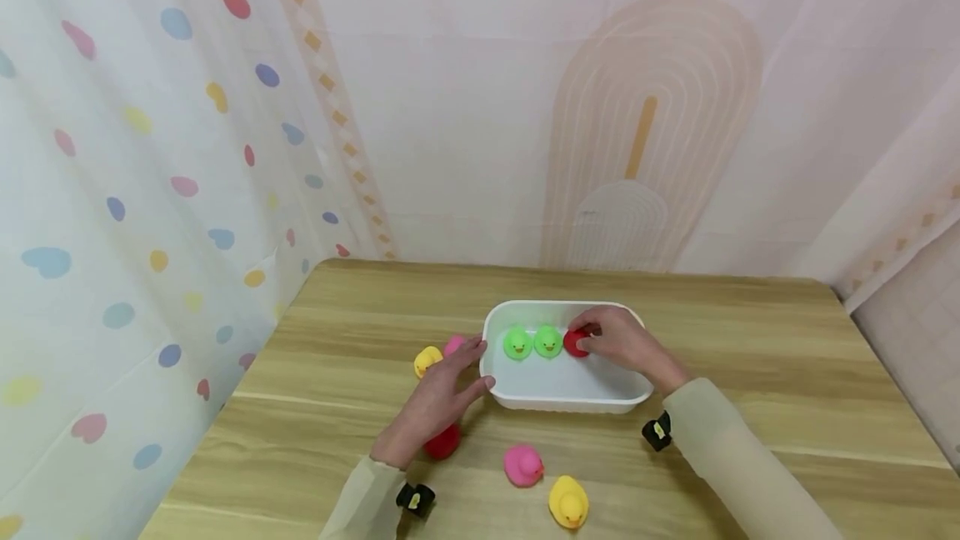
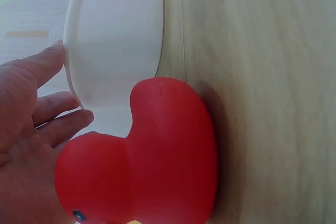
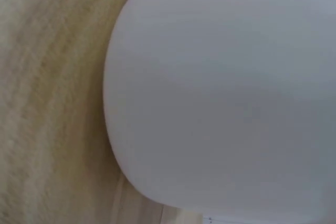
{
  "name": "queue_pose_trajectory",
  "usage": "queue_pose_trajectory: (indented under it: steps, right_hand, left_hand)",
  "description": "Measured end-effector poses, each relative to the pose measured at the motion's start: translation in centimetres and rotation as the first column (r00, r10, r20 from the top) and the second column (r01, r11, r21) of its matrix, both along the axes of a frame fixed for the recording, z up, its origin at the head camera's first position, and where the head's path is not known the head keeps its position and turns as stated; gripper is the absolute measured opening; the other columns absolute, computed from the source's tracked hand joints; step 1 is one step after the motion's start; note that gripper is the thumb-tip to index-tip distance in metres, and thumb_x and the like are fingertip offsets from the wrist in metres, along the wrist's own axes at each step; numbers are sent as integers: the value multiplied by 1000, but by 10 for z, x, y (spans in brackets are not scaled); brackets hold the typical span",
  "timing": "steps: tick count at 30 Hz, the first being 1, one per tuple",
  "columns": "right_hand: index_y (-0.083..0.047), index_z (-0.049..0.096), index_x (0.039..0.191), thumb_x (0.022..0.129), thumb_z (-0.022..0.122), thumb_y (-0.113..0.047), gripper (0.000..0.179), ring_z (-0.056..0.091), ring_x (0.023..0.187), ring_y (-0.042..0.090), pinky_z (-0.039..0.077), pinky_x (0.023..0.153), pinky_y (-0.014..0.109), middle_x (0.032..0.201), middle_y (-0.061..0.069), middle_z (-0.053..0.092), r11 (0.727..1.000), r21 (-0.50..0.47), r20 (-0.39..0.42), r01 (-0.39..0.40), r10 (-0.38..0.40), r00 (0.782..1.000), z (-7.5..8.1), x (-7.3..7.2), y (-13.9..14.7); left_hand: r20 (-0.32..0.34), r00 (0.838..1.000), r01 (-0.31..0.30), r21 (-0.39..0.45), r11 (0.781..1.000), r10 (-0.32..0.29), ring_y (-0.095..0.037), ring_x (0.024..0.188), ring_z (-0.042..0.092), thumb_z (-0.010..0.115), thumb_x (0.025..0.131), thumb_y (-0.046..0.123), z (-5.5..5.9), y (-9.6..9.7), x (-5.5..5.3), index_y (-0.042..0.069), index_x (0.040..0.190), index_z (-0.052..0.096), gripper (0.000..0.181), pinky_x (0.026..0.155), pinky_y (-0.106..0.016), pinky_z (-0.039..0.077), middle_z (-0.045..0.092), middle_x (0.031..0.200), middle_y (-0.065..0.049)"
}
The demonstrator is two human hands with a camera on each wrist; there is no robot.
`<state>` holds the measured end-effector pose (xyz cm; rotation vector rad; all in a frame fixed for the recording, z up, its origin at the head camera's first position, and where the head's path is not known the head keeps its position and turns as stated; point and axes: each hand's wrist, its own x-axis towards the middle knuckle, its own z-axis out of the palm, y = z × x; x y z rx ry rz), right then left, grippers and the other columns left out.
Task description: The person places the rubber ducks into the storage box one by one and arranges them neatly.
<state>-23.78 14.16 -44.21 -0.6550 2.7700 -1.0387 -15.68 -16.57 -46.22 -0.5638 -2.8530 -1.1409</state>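
Inside a white plastic tub (image 1: 566,401), my right hand (image 1: 622,342) pinches a red rubber duck (image 1: 576,345) between thumb and fingers. To its left, two green rubber ducks stand in a row: one green duck (image 1: 517,344) near the left end, the other green duck (image 1: 548,342) beside the red one. My left hand (image 1: 435,405) rests its fingertips and thumb on the tub's left rim, fingers spread. Under that wrist another red duck (image 2: 170,145) sits on the table. In the right wrist view the tub wall (image 3: 220,98) hides the right hand.
On the wooden table (image 1: 750,340), a pink duck (image 1: 523,466) and a yellow duck (image 1: 568,502) lie in front of the tub. Left of the tub are another yellow duck (image 1: 427,360) and a partly hidden pink duck (image 1: 453,344). A patterned curtain (image 1: 465,148) hangs behind.
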Motion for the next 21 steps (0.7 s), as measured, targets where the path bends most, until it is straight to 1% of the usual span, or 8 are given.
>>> queue_pose_trajectory:
  steps: [3, 6, 9, 13, 18, 21]
  right_hand:
    - [-2, 77, 112, 90, 73, 0, 23, 65, 97, 23, 57, 87, 40, 108, 9, 74, 1000, 4, -12, 0, 0, 1000, 2, -1, -2]
    - [0, 76, 115, 91, 72, -1, 24, 67, 102, 26, 58, 90, 43, 111, 11, 75, 1000, 5, -22, -9, 10, 1000, 4, 0, -1]
    - [-2, 76, 118, 95, 72, -5, 24, 67, 109, 30, 56, 96, 48, 116, 11, 74, 1000, -6, -20, -12, 12, 1000, 6, 4, 1]
    - [-4, 76, 119, 99, 70, -13, 23, 65, 115, 31, 54, 100, 51, 119, 9, 74, 999, -51, -41, -9, 7, 999, 11, 17, 2]
    - [-5, 76, 119, 99, 72, -18, 24, 64, 113, 29, 55, 96, 53, 116, 6, 73, 997, -76, -115, 14, -22, 993, 16, 36, 3]
    - [-6, 77, 116, 99, 72, -20, 22, 64, 112, 28, 56, 95, 54, 114, 4, 74, 996, -80, -147, 26, -38, 988, 19, 50, 3]
  left_hand:
    - [-20, 1000, 1, 1, 1000, -1, -36, 142, 48, 70, 101, 25, 2, -1, -1, -1, 149, 52, 58, 113, -54, 43, 48, 157, -16]
    - [-13, 1000, -5, -5, 1000, 5, -35, 142, 47, 70, 101, 26, 2, -2, -2, 0, 150, 52, 59, 113, -53, 43, 47, 158, -14]
    - [-4, 1000, -5, -7, 1000, 5, -35, 143, 47, 70, 101, 26, 2, -3, -1, 0, 150, 52, 59, 114, -53, 43, 47, 158, -15]
    - [-2, 1000, -3, -12, 1000, 3, -36, 142, 47, 71, 101, 25, 2, -4, 0, -1, 150, 51, 59, 113, -53, 43, 47, 158, -16]
    - [-5, 1000, -2, -12, 1000, 2, -35, 143, 46, 71, 101, 26, 1, -3, 1, 0, 150, 51, 60, 114, -53, 42, 46, 158, -15]
    - [8, 1000, -2, -1, 1000, 2, -34, 144, 46, 71, 100, 26, 2, -2, 2, 1, 151, 51, 60, 115, -51, 42, 46, 159, -14]
